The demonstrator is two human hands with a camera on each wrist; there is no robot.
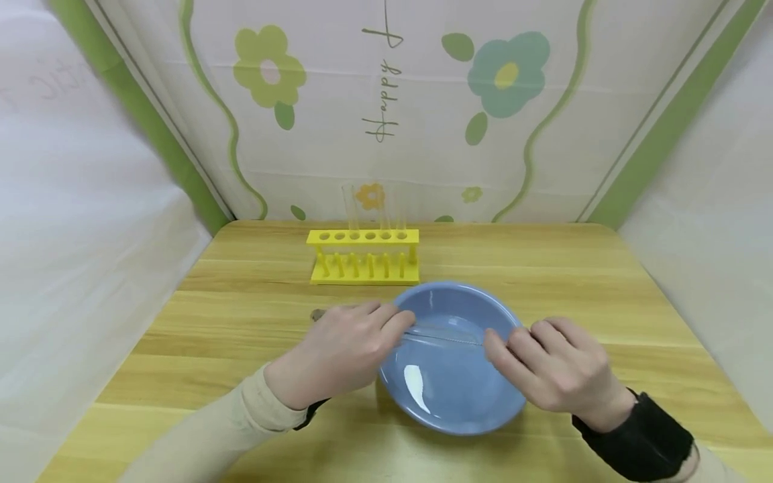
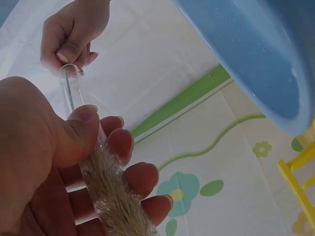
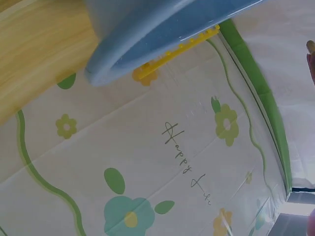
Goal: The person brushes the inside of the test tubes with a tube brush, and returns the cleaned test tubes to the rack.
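Note:
Curled round a clear glass test tube (image 2: 72, 93), my left hand (image 1: 350, 345) holds it above a blue basin (image 1: 459, 396). A bristled brush (image 2: 115, 196) lies inside the tube, seen through the glass in the left wrist view. The brush's thin twisted wire (image 1: 449, 338) runs from the tube's mouth toward my right hand (image 1: 555, 365), whose curled fingers pinch it over the basin's right side. The brush's brownish tip (image 1: 317, 314) shows left of my left hand. Only fingertips of a hand show at the right wrist view's edge.
Behind the basin, a yellow rack (image 1: 365, 280) holds several upright clear tubes (image 1: 351, 209) on the wooden table (image 1: 241, 335). A flower-printed white curtain (image 1: 386, 161) hangs behind the table, with white cloth at both sides.

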